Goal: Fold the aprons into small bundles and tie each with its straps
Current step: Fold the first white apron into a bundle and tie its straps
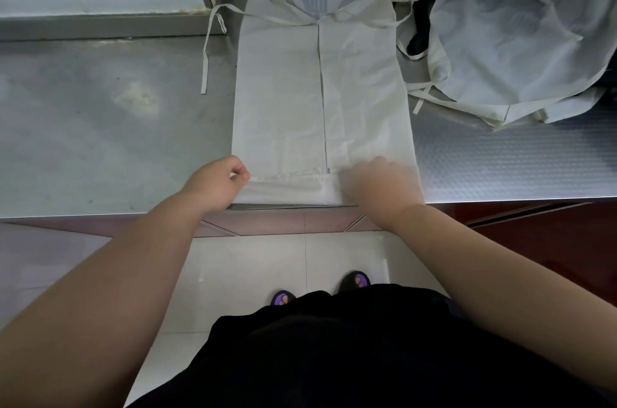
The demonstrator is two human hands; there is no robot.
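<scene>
While apron (320,90) lies flat | left hand (217,183) fingers pinch rolled hem (290,190) | right hand (384,187) blurred, grip unclear

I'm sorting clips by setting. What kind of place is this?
Probably a commercial kitchen or workroom: a stainless steel counter, a heap of aprons beside the apron being rolled, and a tiled floor.

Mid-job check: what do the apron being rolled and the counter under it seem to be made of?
The apron: thin off-white cloth, matte, perhaps light cotton or non-woven; it holds crisp folds, and a blue print shows through near the top. The counter: likely stainless steel, dull brushed finish with smudges and soft reflections; its right part is dimple-embossed.
</scene>
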